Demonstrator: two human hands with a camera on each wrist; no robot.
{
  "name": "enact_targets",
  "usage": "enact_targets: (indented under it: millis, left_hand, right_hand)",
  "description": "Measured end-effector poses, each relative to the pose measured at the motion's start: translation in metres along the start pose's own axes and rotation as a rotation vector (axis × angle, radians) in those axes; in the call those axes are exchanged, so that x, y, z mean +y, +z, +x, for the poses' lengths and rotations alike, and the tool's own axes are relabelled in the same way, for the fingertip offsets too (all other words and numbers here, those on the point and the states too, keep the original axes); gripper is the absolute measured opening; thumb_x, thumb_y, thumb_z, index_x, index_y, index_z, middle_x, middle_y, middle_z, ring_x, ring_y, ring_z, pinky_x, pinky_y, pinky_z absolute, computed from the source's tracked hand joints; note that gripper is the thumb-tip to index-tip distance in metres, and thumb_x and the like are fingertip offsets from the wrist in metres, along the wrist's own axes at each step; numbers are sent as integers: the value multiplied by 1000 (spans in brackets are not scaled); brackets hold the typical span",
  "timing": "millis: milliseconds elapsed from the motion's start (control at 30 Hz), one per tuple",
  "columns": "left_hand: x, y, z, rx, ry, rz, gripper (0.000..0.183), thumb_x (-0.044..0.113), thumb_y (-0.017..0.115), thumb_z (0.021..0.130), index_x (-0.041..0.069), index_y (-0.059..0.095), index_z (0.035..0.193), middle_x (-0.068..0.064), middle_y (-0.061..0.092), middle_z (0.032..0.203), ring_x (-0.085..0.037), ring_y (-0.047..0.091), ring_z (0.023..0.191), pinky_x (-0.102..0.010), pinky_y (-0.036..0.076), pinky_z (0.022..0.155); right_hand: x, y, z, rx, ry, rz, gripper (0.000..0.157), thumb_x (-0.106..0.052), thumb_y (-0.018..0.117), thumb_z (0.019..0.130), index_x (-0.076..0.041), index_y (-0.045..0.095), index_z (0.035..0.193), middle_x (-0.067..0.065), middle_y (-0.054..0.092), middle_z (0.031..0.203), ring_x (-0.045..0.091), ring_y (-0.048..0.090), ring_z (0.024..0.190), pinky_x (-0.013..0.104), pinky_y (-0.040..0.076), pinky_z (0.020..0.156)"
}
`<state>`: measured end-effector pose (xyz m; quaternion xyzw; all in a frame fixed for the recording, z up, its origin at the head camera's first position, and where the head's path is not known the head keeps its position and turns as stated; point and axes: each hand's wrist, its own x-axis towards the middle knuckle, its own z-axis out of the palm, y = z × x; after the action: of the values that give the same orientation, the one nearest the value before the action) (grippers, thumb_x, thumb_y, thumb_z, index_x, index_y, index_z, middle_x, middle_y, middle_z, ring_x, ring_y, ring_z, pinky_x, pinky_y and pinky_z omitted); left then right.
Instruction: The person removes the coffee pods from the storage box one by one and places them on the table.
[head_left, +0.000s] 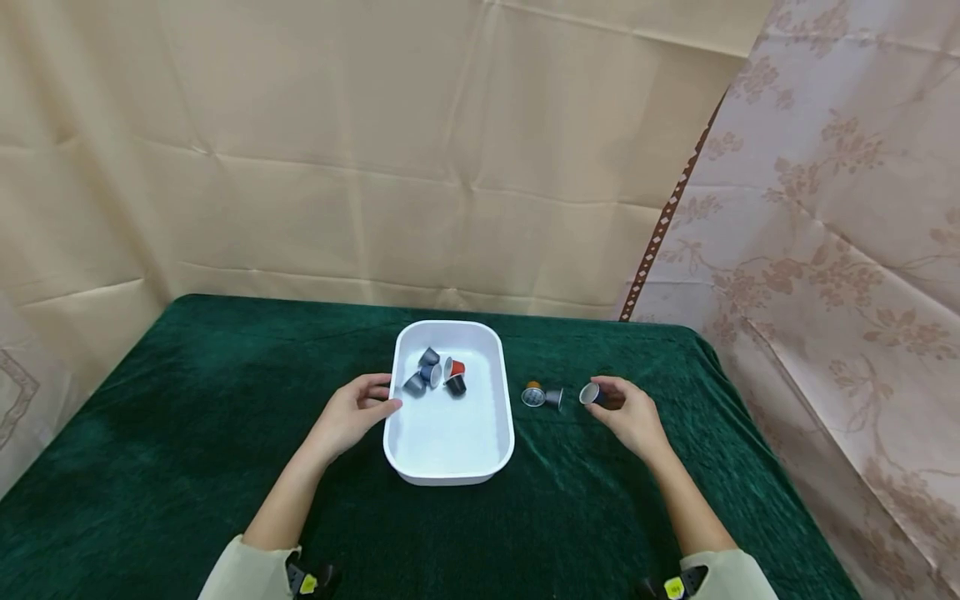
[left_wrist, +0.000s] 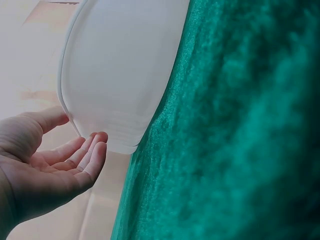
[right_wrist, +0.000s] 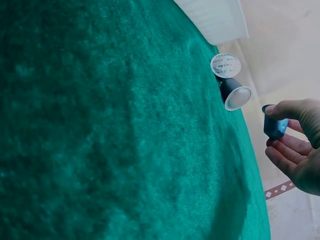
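Note:
Between the thumb and fingers of my right hand (head_left: 632, 415) is a dark blue coffee capsule (right_wrist: 275, 125), pinched just above the cloth, its pale lid facing left in the head view. My left hand (head_left: 352, 418) holds the left rim of a white tray (head_left: 450, 450), thumb over the edge and fingers against the outer wall (left_wrist: 120, 65). Inside the tray's far half lie several capsules: a red one (head_left: 455, 367), a black one (head_left: 455, 385), a blue one (head_left: 431, 375) and grey ones (head_left: 415, 384). Right of the tray rest an orange capsule (head_left: 533, 396) and a grey capsule (head_left: 554, 397).
Dark green velvet cloth (head_left: 225, 433) covers the table. Behind it hangs a beige curtain (head_left: 337, 167), with a floral curtain (head_left: 840, 208) on the right. The two loose capsules lie close together between the tray and my right hand.

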<state>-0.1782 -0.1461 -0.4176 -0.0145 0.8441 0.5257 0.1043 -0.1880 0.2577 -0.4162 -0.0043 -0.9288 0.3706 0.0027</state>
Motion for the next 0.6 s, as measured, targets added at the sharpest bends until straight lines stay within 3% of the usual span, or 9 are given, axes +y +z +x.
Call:
enact_targets:
  millis: [600]
  left_hand:
    - [1, 0, -1, 6, -7, 0, 51, 27, 61, 90, 11, 44, 136, -15, 56, 124, -24, 61, 105, -39, 53, 88]
  right_hand:
    - [9, 6, 6, -5, 9, 2, 40, -16, 63, 88, -7, 54, 126, 20, 57, 121, 33, 56, 107, 48, 49, 90]
